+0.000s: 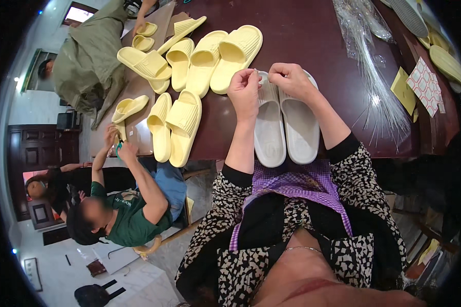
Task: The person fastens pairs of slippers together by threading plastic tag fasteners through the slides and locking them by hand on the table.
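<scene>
A pair of light grey slide sandals lies side by side in front of me, the left sandal (270, 134) touching the right sandal (302, 132). Over the strap of the left one, my left hand (245, 93) is closed in a pinch. My right hand (295, 82) also pinches, above the straps and just right of the other hand. Whatever lies between the fingertips is too thin or hidden to name. To the right, a bundle of long, thin clear strands (376, 84) rests on the table with crumpled clear plastic.
Several yellow slide sandals (184, 120) lie left on the dark red table (312, 30). At far right are a yellow card (403, 92), a red-and-white patterned piece (426, 86) and more sandals (445, 64). A co-worker (133, 210) sits at left, holding green-handled scissors (119, 147) near a yellow sandal.
</scene>
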The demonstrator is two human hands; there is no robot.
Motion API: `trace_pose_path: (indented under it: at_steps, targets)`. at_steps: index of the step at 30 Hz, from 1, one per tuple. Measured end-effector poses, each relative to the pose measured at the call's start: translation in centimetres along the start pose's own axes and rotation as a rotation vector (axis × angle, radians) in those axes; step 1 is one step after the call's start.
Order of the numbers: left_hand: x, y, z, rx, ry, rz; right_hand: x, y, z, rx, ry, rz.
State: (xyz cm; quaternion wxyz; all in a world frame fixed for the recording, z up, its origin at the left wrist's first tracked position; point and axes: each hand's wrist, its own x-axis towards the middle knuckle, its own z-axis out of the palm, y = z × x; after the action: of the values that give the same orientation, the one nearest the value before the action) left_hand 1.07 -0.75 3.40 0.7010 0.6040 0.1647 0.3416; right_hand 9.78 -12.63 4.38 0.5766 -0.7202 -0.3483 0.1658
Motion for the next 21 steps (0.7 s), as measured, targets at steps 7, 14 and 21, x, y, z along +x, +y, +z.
trace_pose_path:
  at_steps: [7, 14, 21]
  targets:
    - [-0.3, -0.8, 0.0, 0.163, 0.062, 0.117, -0.1, 0.1, 0.2, 0.026, 0.005, -0.017]
    - [-0.5, -1.0, 0.2, 0.258, 0.117, 0.181, -0.3, -0.2, 0.5, -0.002, 0.014, -0.052]
    - [-0.7, -1.2, 0.6, 0.342, 0.129, 0.331, -0.3, -0.2, 0.6, -0.025, 0.052, -0.083]
